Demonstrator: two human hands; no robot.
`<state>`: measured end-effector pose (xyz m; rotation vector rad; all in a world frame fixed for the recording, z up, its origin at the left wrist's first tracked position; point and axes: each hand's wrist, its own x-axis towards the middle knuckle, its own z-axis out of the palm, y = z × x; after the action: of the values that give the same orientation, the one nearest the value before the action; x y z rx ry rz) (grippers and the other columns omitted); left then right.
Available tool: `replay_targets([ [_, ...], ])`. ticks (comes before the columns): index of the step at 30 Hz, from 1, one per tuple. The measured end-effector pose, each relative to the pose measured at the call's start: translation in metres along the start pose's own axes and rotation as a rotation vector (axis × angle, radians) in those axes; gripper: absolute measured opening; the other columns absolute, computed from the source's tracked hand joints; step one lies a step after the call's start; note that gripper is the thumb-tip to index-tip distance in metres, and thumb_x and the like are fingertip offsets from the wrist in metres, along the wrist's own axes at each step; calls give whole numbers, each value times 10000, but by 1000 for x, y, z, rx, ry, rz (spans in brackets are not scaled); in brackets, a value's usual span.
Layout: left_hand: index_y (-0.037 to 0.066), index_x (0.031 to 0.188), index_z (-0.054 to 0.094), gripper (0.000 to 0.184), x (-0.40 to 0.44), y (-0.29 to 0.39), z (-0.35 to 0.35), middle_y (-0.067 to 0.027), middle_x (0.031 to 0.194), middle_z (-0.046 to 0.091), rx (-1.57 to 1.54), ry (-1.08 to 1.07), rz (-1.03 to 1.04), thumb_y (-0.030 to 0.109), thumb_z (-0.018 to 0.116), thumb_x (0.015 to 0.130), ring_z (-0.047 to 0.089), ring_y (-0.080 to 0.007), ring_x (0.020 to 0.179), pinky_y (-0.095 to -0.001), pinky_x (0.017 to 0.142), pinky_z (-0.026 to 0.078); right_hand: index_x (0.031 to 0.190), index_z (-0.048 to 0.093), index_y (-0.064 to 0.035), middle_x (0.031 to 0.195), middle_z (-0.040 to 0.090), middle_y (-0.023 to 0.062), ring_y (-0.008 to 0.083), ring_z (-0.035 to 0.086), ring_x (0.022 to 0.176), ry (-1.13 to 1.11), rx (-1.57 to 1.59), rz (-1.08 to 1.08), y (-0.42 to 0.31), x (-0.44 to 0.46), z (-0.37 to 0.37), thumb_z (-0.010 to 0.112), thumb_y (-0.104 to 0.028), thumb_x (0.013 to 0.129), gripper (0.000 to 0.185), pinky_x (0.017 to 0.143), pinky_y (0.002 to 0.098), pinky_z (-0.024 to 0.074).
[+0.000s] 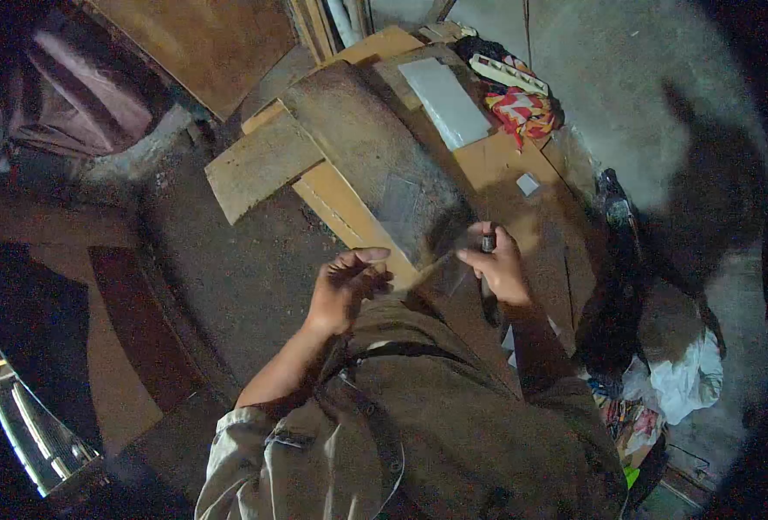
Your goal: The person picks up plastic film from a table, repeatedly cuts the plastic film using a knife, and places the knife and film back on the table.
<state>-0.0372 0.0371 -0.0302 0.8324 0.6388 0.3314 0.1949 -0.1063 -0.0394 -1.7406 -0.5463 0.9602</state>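
Observation:
My left hand point(339, 290) hovers over the near end of a wooden strip point(340, 206), fingers loosely curled and apart, with nothing visible in them. On the other side, my right hand point(501, 267) is closed around a small dark tool with a round end point(488, 238); its exact kind is unclear. A faint see-through sheet point(451, 276) seems to lie below and left of that hand; whether I touch it cannot be made out. Ahead of both hands is a worn, dusty board point(366, 130) with a dark patch near its close end. A clear rectangular piece point(398, 201) rests on it.
A short board point(262, 167) juts out leftward. Beyond are a white wrapped slab point(446, 102), a red-and-yellow cloth point(522, 113) and a pale slotted strip point(507, 73). A small white square point(528, 184) lies on a brown sheet. White plastic bags point(687, 377) sit right.

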Motion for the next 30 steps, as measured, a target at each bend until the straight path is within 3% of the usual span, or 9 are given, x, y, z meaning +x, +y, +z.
replay_targets([
  [7, 38, 1100, 585, 235, -14, 3, -10, -55, 855, 635, -17, 20, 89, 45, 549, 868, 584, -126, 732, -265, 675, 472, 1022, 500, -57, 756, 537, 28, 121, 503, 563, 201, -59, 67, 73, 31, -2, 681, -7, 673, 396, 467, 272, 410],
  [14, 43, 1149, 559, 292, -16, -2, -12, -41, 855, 633, 72, 94, -26, 50, 571, 857, 577, -114, 741, -268, 710, 474, 1078, 483, -43, 787, 548, 26, 93, 491, 568, 131, -175, -5, 79, 35, -6, 629, -37, 764, 346, 471, 265, 399],
  [16, 48, 1175, 547, 326, -17, 1, -7, -35, 854, 633, 67, 44, 60, 32, 572, 851, 570, -101, 750, -263, 704, 467, 1080, 485, -45, 806, 553, 19, 91, 502, 602, 36, 286, -26, 102, 45, -11, 639, -56, 782, 335, 494, 259, 410],
  [17, 48, 1175, 547, 326, -17, 4, -3, -35, 854, 633, 69, 47, 63, 32, 572, 851, 570, -101, 750, -263, 704, 467, 1080, 485, -45, 806, 553, 19, 91, 502, 602, 32, 288, -28, 114, 52, -14, 639, -56, 782, 335, 494, 259, 410],
  [20, 56, 1217, 523, 382, -20, 14, 5, -21, 853, 633, 187, 61, 107, 23, 583, 841, 564, -90, 763, -253, 708, 463, 1096, 483, -44, 841, 570, 28, 124, 538, 665, 209, -311, -160, 148, 71, -19, 635, -80, 803, 332, 566, 283, 450],
  [24, 68, 1267, 481, 449, -27, 22, 8, -22, 855, 642, 105, 3, 118, 44, 605, 836, 557, -76, 769, -234, 702, 447, 1039, 505, -30, 851, 580, 40, 193, 554, 741, 412, -547, -327, 178, 70, -29, 581, -105, 857, 211, 672, 331, 455],
  [26, 68, 1283, 464, 472, -30, 26, 12, -27, 855, 645, 118, -3, 157, 52, 611, 835, 556, -73, 765, -228, 698, 442, 1024, 511, -27, 853, 582, 43, 210, 558, 760, 458, -605, -375, 155, 61, -22, 568, -112, 870, 185, 699, 343, 457],
  [29, 76, 1283, 466, 484, -32, 32, 21, 33, 750, 569, 153, 51, 202, 59, 624, 826, 488, -49, 649, -215, 601, 403, 996, 517, -8, 812, 569, 44, 174, 547, 694, 350, -789, -340, 27, 11, 4, 571, -141, 876, 188, 625, 315, 447],
  [30, 77, 1288, 459, 488, -33, 34, 24, 30, 762, 579, 151, 55, 222, 58, 622, 828, 493, -49, 658, -214, 614, 407, 993, 525, -19, 801, 583, 54, 167, 558, 659, 249, -361, -168, 10, 1, 11, 618, -144, 816, 236, 590, 297, 444],
])
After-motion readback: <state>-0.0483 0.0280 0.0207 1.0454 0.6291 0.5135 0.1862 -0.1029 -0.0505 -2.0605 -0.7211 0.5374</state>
